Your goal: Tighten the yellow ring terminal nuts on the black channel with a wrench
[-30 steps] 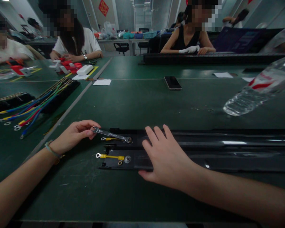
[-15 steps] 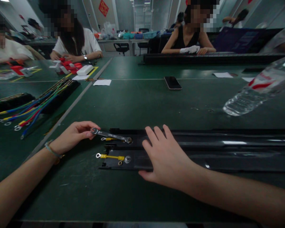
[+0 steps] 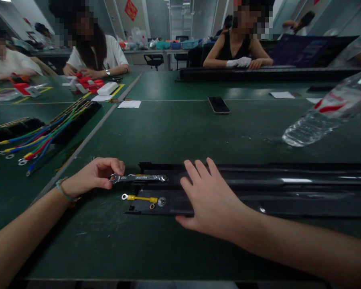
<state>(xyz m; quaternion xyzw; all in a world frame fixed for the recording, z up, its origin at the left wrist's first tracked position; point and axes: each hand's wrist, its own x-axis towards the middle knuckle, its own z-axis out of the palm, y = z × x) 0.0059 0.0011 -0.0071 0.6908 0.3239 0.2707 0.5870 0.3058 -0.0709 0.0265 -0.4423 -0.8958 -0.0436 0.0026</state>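
Observation:
My left hand (image 3: 100,174) pinches the open end of a chrome combination wrench (image 3: 138,178). The wrench's ring end sits over the fastener near the left end of the farther black channel (image 3: 174,170). A yellow wire there is mostly covered by the wrench. My right hand (image 3: 212,196) lies spread across the two black channels, fingers apart. On the nearer channel (image 3: 180,202) a short yellow wire (image 3: 142,198) with ring terminals runs out over the left end. Beside it are a round stud (image 3: 161,201) and a small brass-coloured nut (image 3: 152,206).
Bundles of coloured wires with ring terminals (image 3: 33,154) lie at the left on the green table (image 3: 168,132). A phone (image 3: 219,105) and a tilted water bottle (image 3: 321,110) are beyond the channels. Several people sit across the table, one wearing a white glove (image 3: 239,62).
My left hand has swung the wrench's held end toward me, so the wrench now lies nearly level across the view. My right hand stays in place.

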